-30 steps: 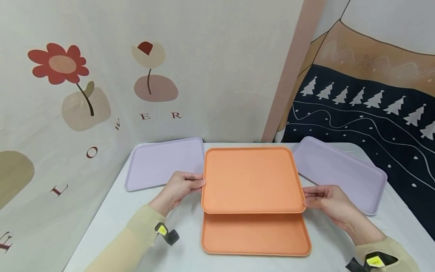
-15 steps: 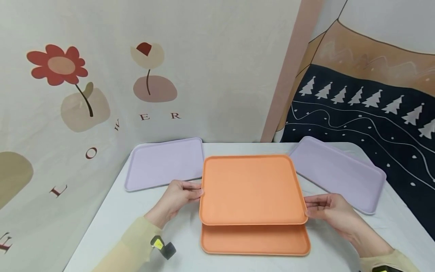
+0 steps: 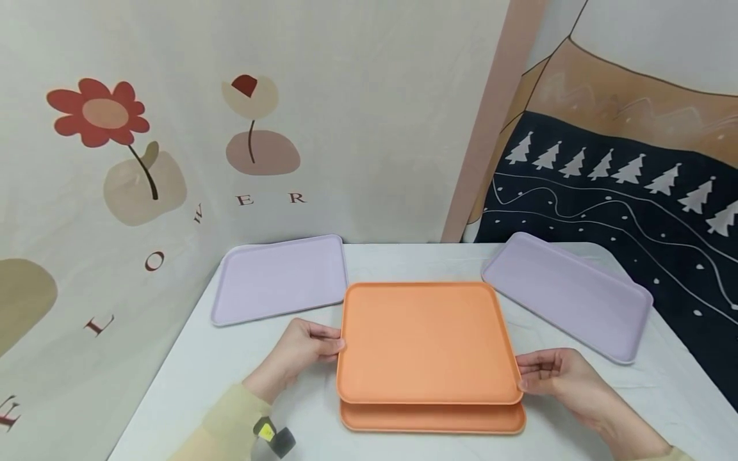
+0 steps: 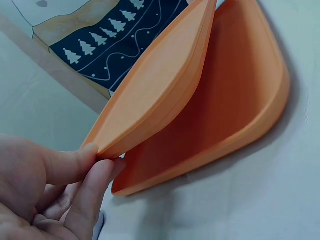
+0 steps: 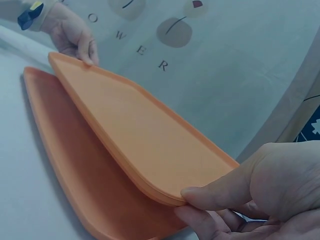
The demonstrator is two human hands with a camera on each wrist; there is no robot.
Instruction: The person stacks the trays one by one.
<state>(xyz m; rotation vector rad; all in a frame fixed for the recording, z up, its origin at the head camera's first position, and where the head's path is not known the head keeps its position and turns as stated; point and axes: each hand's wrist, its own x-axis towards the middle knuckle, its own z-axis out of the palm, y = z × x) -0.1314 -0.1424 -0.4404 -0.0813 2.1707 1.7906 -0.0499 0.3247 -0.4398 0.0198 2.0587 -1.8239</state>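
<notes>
An orange rectangular tray [image 3: 426, 342] hangs over the table between both hands, above a second orange tray [image 3: 432, 419] that lies on the white cloth. My left hand [image 3: 302, 352] pinches the raised tray's left edge, thumb on top and fingers beneath. At the opposite edge, my right hand [image 3: 567, 384] pinches it likewise. A dark gap separates the raised tray [image 4: 155, 85] from the lower tray [image 4: 240, 75] in the left wrist view. Along the raised tray's side [image 5: 120, 162] runs a thin line in the right wrist view; whether two trays are stacked there, I cannot tell.
A lilac tray [image 3: 279, 278] lies at the back left of the white-covered table [image 3: 311, 442]. Another lilac tray [image 3: 571, 294] lies slantwise at the back right. Behind the table hang a flower-printed cloth [image 3: 375, 128] and a dark tree-patterned cloth [image 3: 605, 205].
Both hands have brought the raised orange tray down and toward me, so it covers more of the lower one. The lilac trays stay where they were.
</notes>
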